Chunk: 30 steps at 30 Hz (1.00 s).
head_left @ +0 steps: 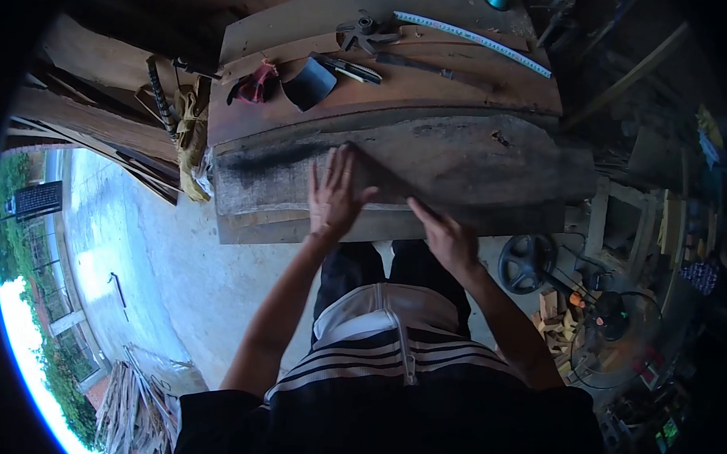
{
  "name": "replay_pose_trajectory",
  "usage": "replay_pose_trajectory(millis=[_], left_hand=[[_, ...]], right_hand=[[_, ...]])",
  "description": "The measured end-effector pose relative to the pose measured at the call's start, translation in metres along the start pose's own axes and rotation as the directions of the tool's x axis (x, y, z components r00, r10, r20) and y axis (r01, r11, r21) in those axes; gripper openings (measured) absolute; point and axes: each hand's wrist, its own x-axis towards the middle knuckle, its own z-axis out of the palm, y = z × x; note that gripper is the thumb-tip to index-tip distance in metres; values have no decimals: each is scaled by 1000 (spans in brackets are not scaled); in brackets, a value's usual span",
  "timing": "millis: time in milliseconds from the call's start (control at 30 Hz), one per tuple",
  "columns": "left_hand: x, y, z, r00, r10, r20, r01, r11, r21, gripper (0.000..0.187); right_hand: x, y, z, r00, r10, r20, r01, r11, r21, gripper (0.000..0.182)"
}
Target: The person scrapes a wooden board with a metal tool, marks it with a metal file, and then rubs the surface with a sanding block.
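Observation:
A rough, weathered wooden board (462, 154) lies across the bench in front of me, with a dark stain along its upper left. My right hand (451, 242) is closed around the near end of a long, narrow, dark tool (385, 173), blurred but shaped like a file. It slants up and left across the board. Flat over the board, with fingers spread, my left hand (332, 198) has its fingertips right at the tool's far end.
Behind the board are a tape measure strip (474, 40), a metal spoked part (366, 33), a dark plate (308, 83), a utility knife (357, 69) and a red cloth (256, 83). A black wheel (527, 263) and wood offcuts (556, 318) are at lower right. Planks (103, 130) lean at left.

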Motion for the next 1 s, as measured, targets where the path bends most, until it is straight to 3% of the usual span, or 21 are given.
replay_pose_trajectory(millis=[67,133,200,233,367,400,467,567,633,700,800,900,933,1000], left_hand=[[6,-19,-5,999,6,-33,-4,997,75,86],[9,-8,-1,999,8,-38,-7,1000,18,89],[11,25,7,999,35,15,-35,999,-10,92],[14,43,13,997,78,16,-77,995,-63,94],[19,73,13,988,148,34,-142,978,-150,97],[18,69,8,989,146,31,-139,976,-165,97],[18,35,-4,992,95,80,-96,995,4,98],[15,-6,-9,996,59,64,-62,997,46,97],[16,-10,-2,994,79,72,-81,996,27,97],[25,22,-1,985,148,88,-150,989,7,97],[38,76,10,974,215,66,-209,974,-90,99],[36,64,0,978,205,32,-198,968,-151,96],[30,46,-5,986,165,37,-161,982,-100,95],[16,10,-13,994,82,71,-82,997,0,94]], right_hand=[[18,-6,9,999,-38,-5,38,999,23,54],[14,3,-2,998,-22,66,24,999,-28,53],[-5,19,-16,994,82,72,-84,996,30,52],[-20,31,-18,999,22,-27,-22,1000,19,59],[-43,37,-34,998,59,-30,-60,998,-36,57],[-38,30,-33,998,57,-22,-58,997,-50,57],[-15,17,-22,997,41,60,-42,999,14,56],[20,0,-8,992,11,124,-16,999,42,59],[14,14,-9,998,-3,56,2,1000,7,58],[4,30,-23,996,-33,-79,35,999,28,57],[-36,49,-42,992,126,-4,-126,992,-23,58],[-28,40,-40,997,83,7,-83,997,5,58],[-20,34,-33,996,84,10,-84,996,4,58],[9,16,-15,998,-64,-24,65,997,34,58]])
